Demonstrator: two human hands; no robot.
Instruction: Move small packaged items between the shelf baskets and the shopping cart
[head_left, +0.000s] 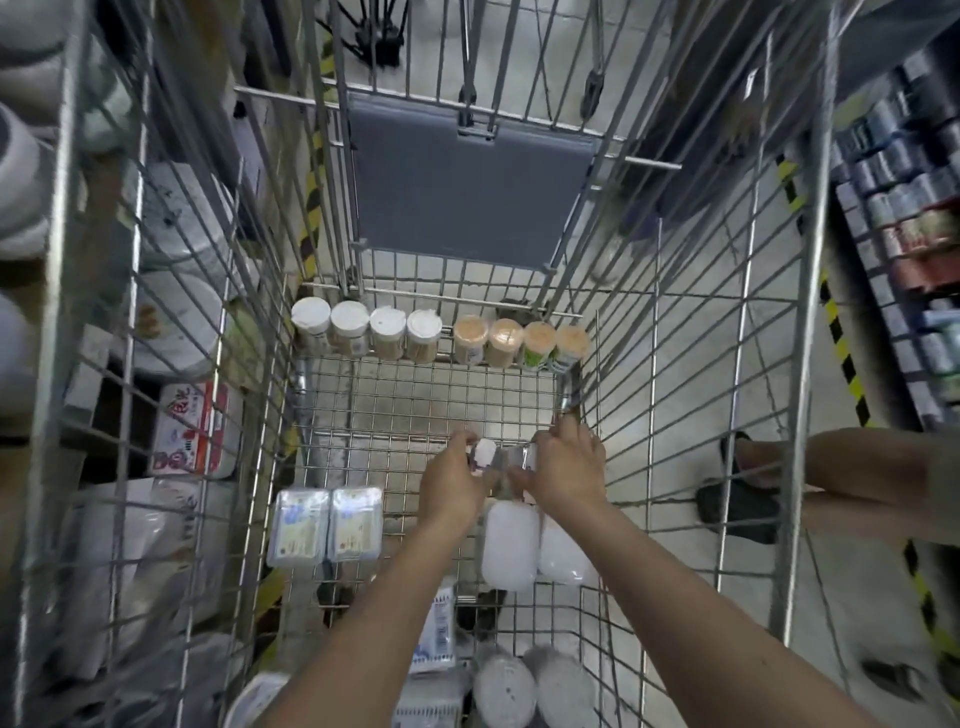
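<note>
I look down into a wire shopping cart (441, 405). My left hand (452, 483) grips a small white-capped packet (485, 452) low over the cart floor. Right beside it, my right hand (563, 467) holds a small clear packet (519, 460); the two packets nearly touch. Several jars with white lids (366, 330) and tan tops (519, 338) stand in a row along the cart's far wall. Two flat blister packs (324, 525) lie at the left of the floor. Two white oblong packs (509, 540) lie under my wrists.
A grey fold-down seat flap (462, 192) hangs on the cart's far end. Shelves with white packaged goods (171, 332) stand close on the left, shelves with cans (904, 218) on the right. Another person's arm (883, 483) rests at the cart's right side. More white packs (530, 686) lie nearest me.
</note>
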